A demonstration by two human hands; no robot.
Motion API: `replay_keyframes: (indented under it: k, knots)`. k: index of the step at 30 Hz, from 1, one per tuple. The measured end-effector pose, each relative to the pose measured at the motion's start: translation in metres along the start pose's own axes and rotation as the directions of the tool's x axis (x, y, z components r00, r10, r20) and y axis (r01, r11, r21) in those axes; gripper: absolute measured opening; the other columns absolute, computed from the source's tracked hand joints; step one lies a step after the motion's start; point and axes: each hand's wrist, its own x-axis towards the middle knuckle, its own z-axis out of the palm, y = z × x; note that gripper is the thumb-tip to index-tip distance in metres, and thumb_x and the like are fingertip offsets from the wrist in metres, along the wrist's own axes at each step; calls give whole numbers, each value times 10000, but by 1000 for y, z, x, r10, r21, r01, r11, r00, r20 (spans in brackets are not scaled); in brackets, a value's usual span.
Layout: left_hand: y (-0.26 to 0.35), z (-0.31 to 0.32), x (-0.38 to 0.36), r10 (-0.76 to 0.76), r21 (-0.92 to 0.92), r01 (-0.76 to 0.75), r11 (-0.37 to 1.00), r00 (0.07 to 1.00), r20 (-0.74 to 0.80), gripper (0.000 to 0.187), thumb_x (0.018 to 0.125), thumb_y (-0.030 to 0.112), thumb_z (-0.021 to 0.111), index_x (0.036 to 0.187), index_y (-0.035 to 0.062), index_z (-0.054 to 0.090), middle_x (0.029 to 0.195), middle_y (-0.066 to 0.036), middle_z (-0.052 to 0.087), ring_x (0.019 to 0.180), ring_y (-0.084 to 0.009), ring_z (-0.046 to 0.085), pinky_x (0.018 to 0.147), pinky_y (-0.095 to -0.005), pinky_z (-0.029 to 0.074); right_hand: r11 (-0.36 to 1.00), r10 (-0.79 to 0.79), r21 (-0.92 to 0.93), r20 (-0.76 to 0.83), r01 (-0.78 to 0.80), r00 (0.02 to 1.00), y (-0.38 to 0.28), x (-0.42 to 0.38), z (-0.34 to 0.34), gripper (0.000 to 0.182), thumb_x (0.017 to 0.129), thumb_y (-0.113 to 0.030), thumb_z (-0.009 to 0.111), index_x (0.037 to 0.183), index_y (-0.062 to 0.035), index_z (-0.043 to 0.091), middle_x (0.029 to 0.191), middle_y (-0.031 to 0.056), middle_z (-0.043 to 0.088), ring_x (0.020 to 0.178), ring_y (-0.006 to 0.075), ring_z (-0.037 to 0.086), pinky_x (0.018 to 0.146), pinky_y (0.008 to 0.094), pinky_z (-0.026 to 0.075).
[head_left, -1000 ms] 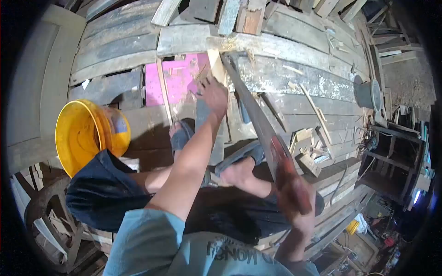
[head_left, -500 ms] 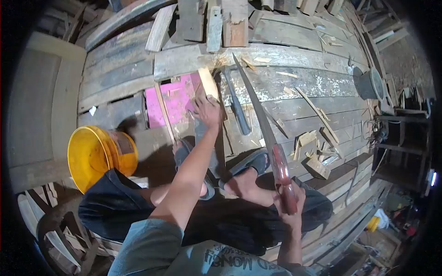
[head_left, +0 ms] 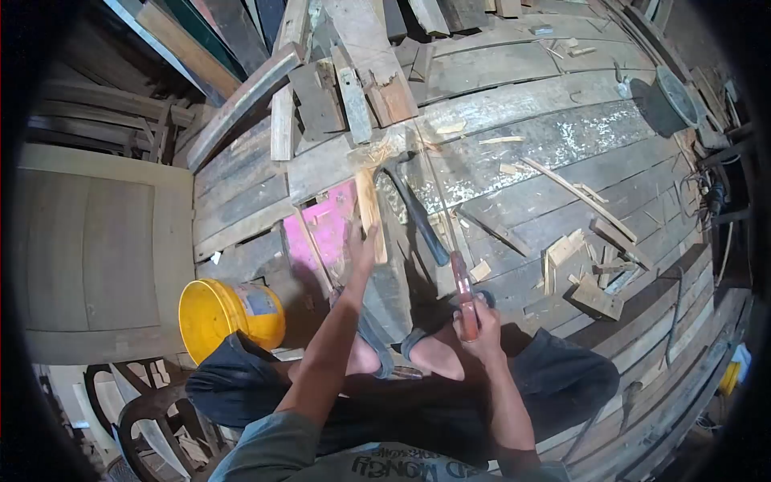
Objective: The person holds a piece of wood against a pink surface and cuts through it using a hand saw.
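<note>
My right hand (head_left: 482,328) is closed around the red handle of a handsaw (head_left: 463,291). Its blade points forward and shows nearly edge-on as a thin line. My left hand (head_left: 361,251) lies along the left side of a short pale piece of wood (head_left: 369,201), fingers gripping its edge. Part of that grip is hidden. Between the wood and the saw lies a hammer (head_left: 419,213) with a dark handle, its head pointing away from me. A pink sheet (head_left: 317,233) is left of the wood, with a thin strip of wood across it.
A yellow bucket (head_left: 233,317) lies tipped at the left, near my knee. Wood offcuts (head_left: 598,281) and a long thin stick (head_left: 578,197) lie on the plank floor at right. Boards (head_left: 353,104) are stacked ahead. A dark bucket (head_left: 671,104) is at far right.
My view has shifted, with the scene sliding down and sideways. The saw blade has turned from showing its flat side to nearly edge-on. My left hand sits lower along the wood.
</note>
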Motion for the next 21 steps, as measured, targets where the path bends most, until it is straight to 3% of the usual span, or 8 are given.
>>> replay_keyframes:
  k: [1, 4, 6, 8, 9, 10, 16, 21]
  knots:
    - [15, -3, -8, -2, -96, 1, 995, 1000, -6, 253, 910, 211, 597, 1017, -18, 600, 965, -105, 534, 977, -225, 505, 910, -332, 377, 1000, 9, 0, 11, -9, 1000, 5, 1, 0, 187, 723, -91, 682, 856, -38, 562, 689, 167, 610, 644, 377, 616, 703, 423, 478]
    - [3, -21, -17, -24, -328, 44, 943, 998, 65, 221, 926, 164, 550, 1050, -16, 586, 971, -63, 529, 919, -184, 506, 860, -296, 388, 991, -98, -86, 15, 99, 995, 26, 5, 2, 202, 717, -43, 682, 879, -2, 568, 662, 176, 568, 555, 353, 578, 530, 379, 462]
    - [23, -40, -35, -201, -478, 285, 831, 955, 220, 257, 927, 132, 507, 1145, 2, 549, 958, -38, 533, 902, -151, 512, 844, -286, 403, 985, -117, -128, 31, 120, 993, 31, 8, 2, 197, 722, -84, 672, 876, -17, 570, 676, 195, 572, 591, 390, 580, 545, 413, 466]
    - [26, -53, -46, -222, -470, 317, 824, 943, 247, 292, 929, 126, 491, 1194, 7, 520, 1002, -48, 555, 935, -148, 527, 856, -286, 413, 980, -150, -130, 35, 153, 988, 33, 10, 6, 190, 727, -101, 667, 870, -25, 568, 675, 198, 573, 603, 403, 582, 549, 426, 467]
    - [25, -60, -50, -219, -465, 326, 823, 938, 269, 311, 929, 124, 485, 1218, 9, 503, 1035, -58, 569, 957, -151, 540, 866, -288, 420, 995, -1, -97, 83, 9, 997, 30, 10, 6, 187, 726, -115, 665, 862, -33, 566, 679, 203, 579, 618, 405, 594, 554, 438, 468]
    - [24, -67, -53, -216, -460, 334, 823, 932, 291, 331, 929, 122, 479, 1242, 12, 487, 1067, -69, 583, 980, -155, 553, 877, -290, 427, 996, 3, -92, 85, 4, 996, 30, 11, 8, 184, 727, -116, 664, 858, -34, 564, 682, 206, 582, 621, 406, 597, 555, 440, 469]
    - [79, -68, -71, -173, -510, 239, 826, 969, 175, 385, 905, 104, 539, 1260, 48, 401, 969, -81, 584, 856, -139, 589, 696, -295, 498, 991, 81, -118, 148, -63, 986, 23, 14, 6, 221, 728, -130, 652, 881, -17, 540, 836, 251, 629, 769, 440, 617, 661, 497, 478]
    - [79, -69, -68, -217, -590, 254, 766, 967, 135, 365, 979, 327, 437, 1240, 75, 405, 887, -48, 538, 839, -140, 544, 687, -308, 474, 988, 63, -149, 169, -38, 984, 23, 14, 6, 216, 731, -125, 643, 886, -18, 537, 818, 241, 620, 767, 441, 607, 661, 494, 473]
